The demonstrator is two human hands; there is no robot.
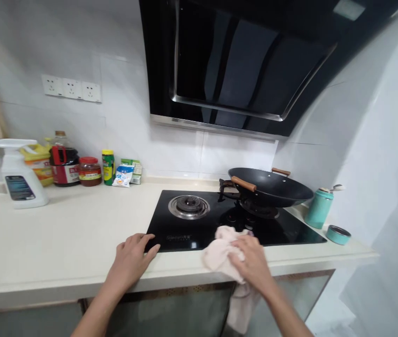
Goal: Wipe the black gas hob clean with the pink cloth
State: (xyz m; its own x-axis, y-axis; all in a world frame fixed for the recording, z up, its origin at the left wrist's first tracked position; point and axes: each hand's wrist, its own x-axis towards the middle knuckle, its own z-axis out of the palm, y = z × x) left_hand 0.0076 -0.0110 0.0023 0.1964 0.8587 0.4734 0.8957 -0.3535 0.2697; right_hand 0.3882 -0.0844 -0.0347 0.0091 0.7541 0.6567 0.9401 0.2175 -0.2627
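My right hand point(250, 261) is closed on a pale pink cloth point(220, 255), pressed against the front edge of the black glass gas stove point(206, 241). Part of the cloth hangs down over the counter's front. My left hand point(132, 256) rests on the counter at the stove's front left corner, fingers apart and holding nothing, with the fingertips touching the glass edge. A bare round burner point(189, 206) lies on the stove's left side. On the right burner sits a black wok point(272, 187) with wooden handles.
A white spray bottle point(23, 178), a dark sauce bottle point(64, 164), a red-lidded jar point(90, 172), a green shaker point(108, 167) and small packets point(124, 175) stand along the left wall. A teal canister point(320, 209) and teal lid point(338, 235) are at right. The range hood point(227, 70) slopes overhead.
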